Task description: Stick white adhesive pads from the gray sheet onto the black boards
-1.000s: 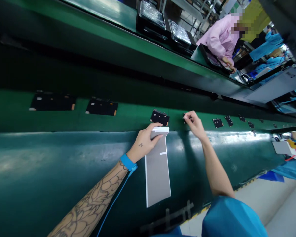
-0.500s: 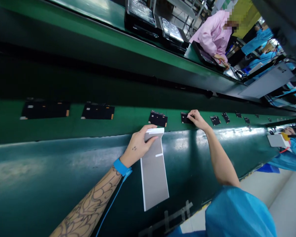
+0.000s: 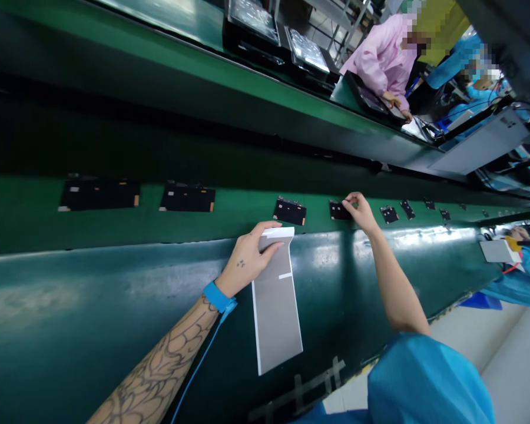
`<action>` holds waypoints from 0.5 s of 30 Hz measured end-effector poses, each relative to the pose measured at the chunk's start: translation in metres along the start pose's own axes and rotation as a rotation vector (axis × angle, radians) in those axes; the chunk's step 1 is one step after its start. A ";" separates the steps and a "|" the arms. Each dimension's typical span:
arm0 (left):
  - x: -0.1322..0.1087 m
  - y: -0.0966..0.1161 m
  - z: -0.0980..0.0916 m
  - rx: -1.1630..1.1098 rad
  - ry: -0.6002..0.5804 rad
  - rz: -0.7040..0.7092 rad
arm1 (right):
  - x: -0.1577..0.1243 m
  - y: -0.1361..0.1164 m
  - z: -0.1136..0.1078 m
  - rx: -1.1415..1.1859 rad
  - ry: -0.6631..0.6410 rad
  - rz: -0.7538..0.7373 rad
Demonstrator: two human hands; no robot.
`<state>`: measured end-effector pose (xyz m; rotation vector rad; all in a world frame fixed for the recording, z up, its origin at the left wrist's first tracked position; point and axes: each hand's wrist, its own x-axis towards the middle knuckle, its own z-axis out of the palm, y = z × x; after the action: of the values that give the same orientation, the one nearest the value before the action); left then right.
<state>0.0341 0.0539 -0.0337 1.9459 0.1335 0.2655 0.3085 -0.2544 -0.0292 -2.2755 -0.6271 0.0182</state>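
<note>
My left hand grips the top of a long grey label sheet with white edges, thumb in front. The sheet's top end is folded over and its lower part lies over the green bench. On the green belt, my right hand has its fingers pinched together at the right end of a thin black circuit board. Whatever is between those fingertips is hidden. Another black board with small metal parts lies just beyond my left hand. A blue wrist strap with a cord is round my left wrist.
More black boards lie along the belt, left and right. Behind it runs a raised green shelf carrying black trays with plastic-wrapped panels. A co-worker in pink works across it. A white box stands far right.
The boards on the belt have shifted a little to the right. My right hand has moved right along with its board. My left hand and the label sheet have stayed nearly still.
</note>
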 end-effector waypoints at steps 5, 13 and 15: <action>0.000 -0.001 0.002 -0.012 0.005 0.006 | -0.046 -0.079 0.034 0.160 0.117 -0.073; 0.002 -0.008 0.006 -0.077 0.018 0.064 | -0.096 -0.182 0.121 -0.019 -0.115 -0.513; 0.002 -0.007 0.007 -0.089 0.024 0.063 | -0.093 -0.181 0.128 -0.025 -0.097 -0.507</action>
<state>0.0383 0.0511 -0.0420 1.8611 0.0756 0.3312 0.1223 -0.1026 -0.0123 -2.0872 -1.2437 -0.1262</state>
